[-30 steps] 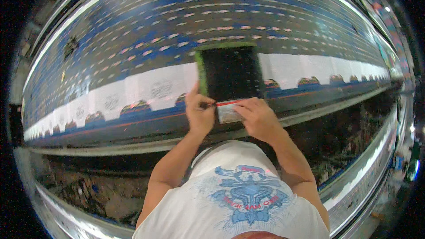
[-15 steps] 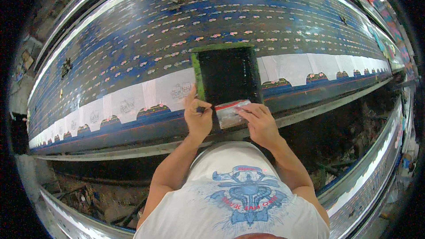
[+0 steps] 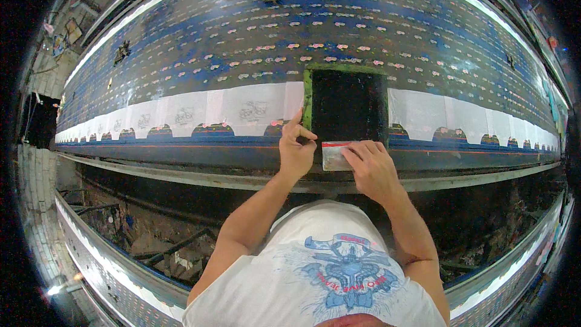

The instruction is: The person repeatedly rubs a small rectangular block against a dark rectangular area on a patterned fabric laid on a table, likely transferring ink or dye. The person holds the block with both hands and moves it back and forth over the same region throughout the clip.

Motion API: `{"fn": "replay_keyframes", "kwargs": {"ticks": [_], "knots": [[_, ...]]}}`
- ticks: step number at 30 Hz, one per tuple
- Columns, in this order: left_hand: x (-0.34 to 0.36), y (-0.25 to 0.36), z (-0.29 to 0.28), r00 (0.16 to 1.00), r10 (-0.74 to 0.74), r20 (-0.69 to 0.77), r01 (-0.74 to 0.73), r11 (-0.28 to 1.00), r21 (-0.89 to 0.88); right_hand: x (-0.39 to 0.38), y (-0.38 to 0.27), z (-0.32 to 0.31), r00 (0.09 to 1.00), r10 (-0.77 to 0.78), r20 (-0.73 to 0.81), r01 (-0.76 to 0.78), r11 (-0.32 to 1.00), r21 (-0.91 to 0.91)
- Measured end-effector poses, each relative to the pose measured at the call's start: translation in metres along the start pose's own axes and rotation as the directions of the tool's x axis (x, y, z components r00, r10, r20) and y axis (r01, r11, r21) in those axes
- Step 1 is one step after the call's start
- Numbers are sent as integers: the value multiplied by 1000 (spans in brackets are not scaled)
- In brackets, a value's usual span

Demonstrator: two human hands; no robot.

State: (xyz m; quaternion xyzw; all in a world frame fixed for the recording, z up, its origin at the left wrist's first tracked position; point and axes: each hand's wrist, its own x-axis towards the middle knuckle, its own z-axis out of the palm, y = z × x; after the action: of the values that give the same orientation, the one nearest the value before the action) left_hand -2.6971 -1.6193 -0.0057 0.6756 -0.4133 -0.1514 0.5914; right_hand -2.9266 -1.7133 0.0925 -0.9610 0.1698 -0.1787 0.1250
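A square printing screen (image 3: 348, 106) with a green frame and dark mesh lies over a row of white fabric pieces (image 3: 253, 100). My left hand (image 3: 295, 151) is at its near left corner, index finger stretched along the green side and thumb bent in toward the near edge. The other fingers are curled, and the grip itself is partly hidden. Between the thumb and fingers of my right hand (image 3: 372, 166) is a clear plastic zip bag (image 3: 336, 156) with a red strip, held flat against the screen's near edge. What the bag contains is unclear.
The long dark printing table (image 3: 200, 60) carries rows of small printed marks. Faint line drawings show on several fabric pieces left of the screen. A pale rail (image 3: 472, 180) runs along the near side, and another table edge (image 3: 115, 269) lies behind me.
The screen has shifted right along the fabric row, with both hands and the bag. More white fabric shows left of it. The whole view has turned slightly too.
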Motion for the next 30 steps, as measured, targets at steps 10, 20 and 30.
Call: {"fn": "replay_keyframes", "kwargs": {"ticks": [10, 20, 30], "knots": [[1, -7, 0, 999, -37, 29, 36, 999, 32, 69, 50, -38, 919, -11, 394, -28, 995, 92], [7, -6, -6, 991, -123, 60, 132, 978, -160, 165, 122, -11, 984, 37, 176, -42, 999, 28], [5, -6, -11, 994, -76, 83, 81, 995, -60, 104, 59, -12, 966, 113, 234, -117, 993, 4]]}}
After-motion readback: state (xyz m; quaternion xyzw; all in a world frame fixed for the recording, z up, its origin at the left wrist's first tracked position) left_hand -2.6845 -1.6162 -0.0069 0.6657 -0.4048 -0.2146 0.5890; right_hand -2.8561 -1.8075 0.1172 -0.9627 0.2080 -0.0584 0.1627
